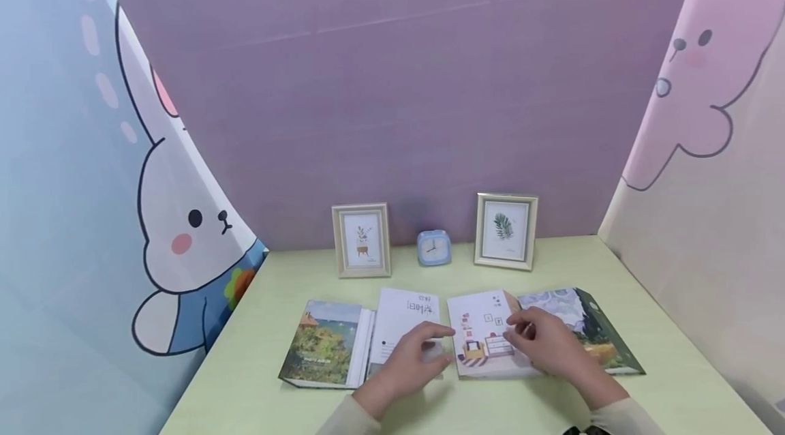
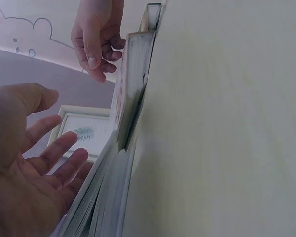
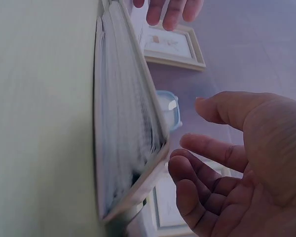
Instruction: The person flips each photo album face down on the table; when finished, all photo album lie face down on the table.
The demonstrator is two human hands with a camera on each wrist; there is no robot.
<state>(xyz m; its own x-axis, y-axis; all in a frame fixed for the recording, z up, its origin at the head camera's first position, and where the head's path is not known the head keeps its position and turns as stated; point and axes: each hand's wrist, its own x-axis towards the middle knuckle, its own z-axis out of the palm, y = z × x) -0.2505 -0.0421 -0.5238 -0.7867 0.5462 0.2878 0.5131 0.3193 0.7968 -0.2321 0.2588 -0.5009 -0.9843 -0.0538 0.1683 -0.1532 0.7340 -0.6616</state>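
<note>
The left hand (image 1: 412,361), fingers loosely spread and holding nothing, is over the right side of the white album (image 1: 395,316); whether it touches the cover is hard to tell. The right hand (image 1: 542,341), relaxed and empty, is at the right side of the room-drawing album (image 1: 475,316). Toward the table's (image 1: 490,408) left edge lies a seaside-cover album (image 1: 325,346); toward its right edge, a tree-cover album (image 1: 604,333). Near the back edge, a blue clock (image 1: 434,247) stands between a potted-plant picture (image 1: 362,241) and a leaf picture (image 1: 505,230).

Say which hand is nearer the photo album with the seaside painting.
Left. The left hand is to the right of that photo album, by the white lettered album; the right hand is farther right, by the room-drawing album.
</note>
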